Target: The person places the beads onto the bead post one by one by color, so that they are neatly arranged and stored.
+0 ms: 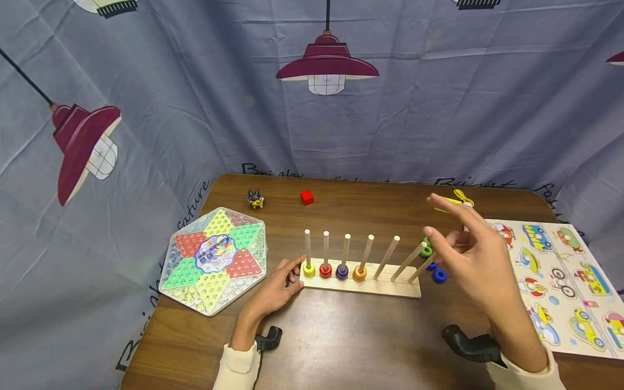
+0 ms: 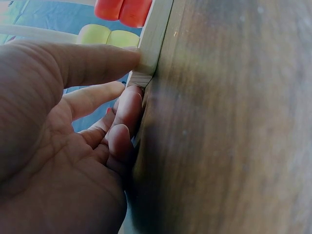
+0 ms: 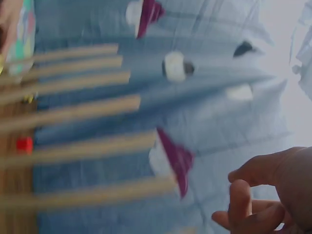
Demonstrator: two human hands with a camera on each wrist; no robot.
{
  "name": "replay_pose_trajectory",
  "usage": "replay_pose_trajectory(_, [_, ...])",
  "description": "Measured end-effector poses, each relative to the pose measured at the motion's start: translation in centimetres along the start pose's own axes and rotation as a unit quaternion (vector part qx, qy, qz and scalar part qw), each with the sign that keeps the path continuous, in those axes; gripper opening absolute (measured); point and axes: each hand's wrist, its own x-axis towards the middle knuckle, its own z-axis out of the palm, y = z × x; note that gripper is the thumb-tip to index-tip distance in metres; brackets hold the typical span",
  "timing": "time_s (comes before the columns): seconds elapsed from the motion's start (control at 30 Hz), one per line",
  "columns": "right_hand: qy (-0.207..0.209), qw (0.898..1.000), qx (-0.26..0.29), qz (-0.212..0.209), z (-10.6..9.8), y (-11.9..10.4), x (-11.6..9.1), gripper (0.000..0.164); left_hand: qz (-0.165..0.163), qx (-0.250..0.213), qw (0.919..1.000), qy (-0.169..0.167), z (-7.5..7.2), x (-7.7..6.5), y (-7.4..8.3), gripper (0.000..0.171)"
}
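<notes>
A pale wooden peg rack [image 1: 341,281] with several upright pegs stands mid-table. From its left end, neighbouring pegs carry yellow rings [image 1: 309,269], red rings [image 1: 325,271], dark purple rings [image 1: 342,272] and orange rings [image 1: 359,273]; the pegs to the right are bare. My left hand [image 1: 274,287] grips the rack's left end, thumb along its near side, as the left wrist view shows [image 2: 53,117]. Raised above the right end, my right hand [image 1: 480,260] holds nothing, index finger and thumb apart. Green rings [image 1: 426,252] and blue rings [image 1: 440,276] lie loose beyond the rack's right end, partly hidden.
Left of the rack lies a hexagonal Chinese checkers board [image 1: 214,260]. At the back are a small toy figure [image 1: 255,199] and a red cube [image 1: 307,197]. A picture puzzle board [image 1: 565,287] covers the right side, near a yellow cord [image 1: 460,196].
</notes>
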Motion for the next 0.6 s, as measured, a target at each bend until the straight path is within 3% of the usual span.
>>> replay_pose_trajectory(0.13, [0.040,0.998,-0.017,0.048,-1.4,3.5,-0.8,0.053,-0.001,-0.001,1.0000,-0.001,-0.1,0.0,0.0,0.060])
replay_pose_trajectory(0.23, [0.044,0.992,-0.044,0.107,-1.9,7.1,-2.1,0.050,-0.002,0.000,1.0000,-0.003,-0.1,0.0,0.1,0.060])
replay_pose_trajectory(0.4, [-0.007,0.973,-0.106,0.206,-1.3,13.7,-5.9,0.053,-0.003,-0.005,1.0000,-0.006,0.0,0.0,0.2,0.059])
replay_pose_trajectory(0.6, [-0.071,0.970,-0.109,0.204,1.3,18.7,-8.9,0.061,-0.007,-0.005,1.0000,-0.001,0.0,0.0,0.2,0.060])
